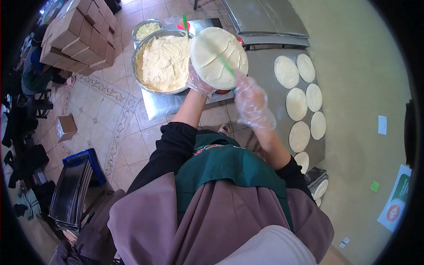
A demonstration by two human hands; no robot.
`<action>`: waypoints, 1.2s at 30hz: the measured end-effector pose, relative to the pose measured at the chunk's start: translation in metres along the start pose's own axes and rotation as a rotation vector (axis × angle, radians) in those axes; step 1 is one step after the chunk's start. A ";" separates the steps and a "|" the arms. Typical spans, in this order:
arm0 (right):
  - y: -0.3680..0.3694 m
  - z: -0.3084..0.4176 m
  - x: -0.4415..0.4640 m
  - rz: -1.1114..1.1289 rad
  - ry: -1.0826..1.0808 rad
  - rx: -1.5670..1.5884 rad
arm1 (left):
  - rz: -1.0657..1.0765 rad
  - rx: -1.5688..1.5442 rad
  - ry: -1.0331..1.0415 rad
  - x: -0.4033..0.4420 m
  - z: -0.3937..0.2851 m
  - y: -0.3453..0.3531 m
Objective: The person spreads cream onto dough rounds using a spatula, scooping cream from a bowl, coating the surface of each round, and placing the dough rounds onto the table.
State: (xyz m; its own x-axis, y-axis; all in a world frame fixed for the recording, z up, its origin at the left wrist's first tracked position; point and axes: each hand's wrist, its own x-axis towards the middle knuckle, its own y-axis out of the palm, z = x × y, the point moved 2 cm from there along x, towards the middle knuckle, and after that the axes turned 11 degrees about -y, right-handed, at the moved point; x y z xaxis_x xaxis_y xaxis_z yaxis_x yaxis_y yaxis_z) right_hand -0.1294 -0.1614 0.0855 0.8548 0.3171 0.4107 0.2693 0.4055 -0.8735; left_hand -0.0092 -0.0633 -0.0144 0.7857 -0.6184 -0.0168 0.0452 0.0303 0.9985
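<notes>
My left hand (198,80), in a clear plastic glove, holds up a flat round base (218,59) from its left underside. Pale cream with ridged marks coats the top of this base. My gloved right hand (252,99) is closed around a green-handled spreading tool (226,66), blurred by motion, whose far end lies over the cream. To the left is a large metal bowl (135,66) full of thick pale cream (164,62). A second green handle (185,22) sticks up at the bowl's right rim.
Behind the large bowl stands a smaller bowl (147,29) of pale shreds. Several round bases (296,104) lie on the grey table (265,66) at right. Stacked cartons (77,37), a small open box (66,127), dark trays (70,187) and a seated person (35,73) are at left.
</notes>
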 end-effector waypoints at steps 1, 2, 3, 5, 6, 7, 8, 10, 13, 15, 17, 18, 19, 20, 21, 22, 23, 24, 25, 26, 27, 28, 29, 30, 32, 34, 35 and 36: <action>-0.004 -0.013 0.001 -0.028 0.059 -0.093 | 0.002 0.028 0.005 0.000 -0.001 -0.001; -0.007 -0.026 0.001 -0.057 0.118 -0.186 | 0.002 0.027 0.001 -0.002 0.001 0.003; -0.006 -0.035 -0.003 -0.107 0.132 -0.121 | -0.042 0.108 -0.008 -0.004 0.003 0.006; 0.004 -0.033 -0.011 -0.050 0.116 -0.156 | -0.083 0.190 -0.024 -0.003 0.004 0.006; 0.008 -0.030 -0.012 0.009 0.095 -0.188 | 0.093 0.010 -0.147 0.002 0.006 0.003; 0.007 -0.022 -0.012 0.008 0.099 -0.190 | 0.267 -0.173 -0.268 0.004 0.009 0.002; 0.005 -0.008 -0.012 0.067 0.082 -0.148 | 0.265 -0.174 -0.273 0.003 0.011 0.003; 0.003 0.007 -0.013 0.119 0.075 -0.109 | 0.098 0.095 -0.181 0.004 0.016 0.003; 0.003 0.016 -0.020 0.153 -0.001 -0.015 | 0.066 0.066 -0.208 0.012 0.017 -0.017; -0.003 0.005 -0.024 -0.018 -0.034 0.023 | 0.037 0.090 -0.137 0.011 0.013 -0.012; -0.012 -0.015 -0.031 -0.039 0.056 -0.037 | 0.082 0.010 -0.182 0.009 0.005 -0.013; -0.016 -0.024 -0.035 -0.062 0.142 -0.096 | 0.127 -0.071 -0.224 0.007 0.005 -0.014; -0.017 -0.028 -0.037 -0.062 0.147 -0.098 | 0.028 -0.008 -0.223 0.004 0.005 -0.002; -0.018 -0.035 -0.041 -0.127 0.215 -0.043 | 0.027 -0.009 -0.228 0.004 0.005 -0.001; -0.017 -0.039 -0.045 -0.191 0.283 0.011 | 0.030 -0.012 -0.246 0.005 0.006 0.000; -0.014 -0.038 -0.049 -0.192 0.286 0.009 | 0.034 -0.014 -0.264 0.005 0.007 0.000; -0.009 -0.036 -0.052 -0.108 0.239 -0.067 | 0.032 -0.014 -0.267 0.007 0.008 -0.002; -0.006 -0.032 -0.054 -0.023 0.191 -0.143 | 0.110 -0.068 -0.302 0.008 0.011 -0.003; -0.005 -0.025 -0.056 -0.023 0.195 -0.143 | 0.187 -0.123 -0.337 0.010 0.013 -0.003; -0.004 -0.012 -0.058 0.021 0.162 -0.102 | 0.183 -0.124 -0.342 0.010 0.015 -0.003; -0.004 -0.002 -0.061 0.062 0.126 -0.063 | 0.145 0.004 -0.288 0.013 0.016 -0.002; -0.008 0.005 -0.063 0.060 0.130 -0.065 | 0.108 0.133 -0.232 0.016 0.016 -0.003; -0.012 0.012 -0.064 0.113 0.117 -0.027 | 0.116 0.090 -0.247 0.018 0.014 -0.006; -0.013 0.015 -0.064 0.167 0.105 0.012 | 0.115 0.090 -0.250 0.017 0.011 -0.009; -0.016 0.010 -0.067 0.068 0.100 0.081 | 0.123 0.033 -0.271 0.011 0.005 -0.009; -0.022 -0.002 -0.066 -0.034 0.092 0.145 | 0.136 -0.023 -0.292 0.008 -0.002 -0.007; -0.028 -0.013 -0.062 -0.084 0.128 0.057 | 0.143 -0.052 -0.304 0.007 -0.004 -0.006; -0.033 -0.024 -0.061 -0.133 0.166 -0.030 | 0.143 -0.052 -0.309 0.005 -0.006 -0.005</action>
State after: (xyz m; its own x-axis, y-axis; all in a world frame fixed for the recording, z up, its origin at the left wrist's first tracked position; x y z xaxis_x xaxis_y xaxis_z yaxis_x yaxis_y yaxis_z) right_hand -0.1797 -0.2147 0.0835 0.8716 0.1160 0.4763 0.3955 0.4078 -0.8230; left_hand -0.0014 -0.0616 -0.0197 0.5623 -0.8136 0.1479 -0.0147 0.1689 0.9855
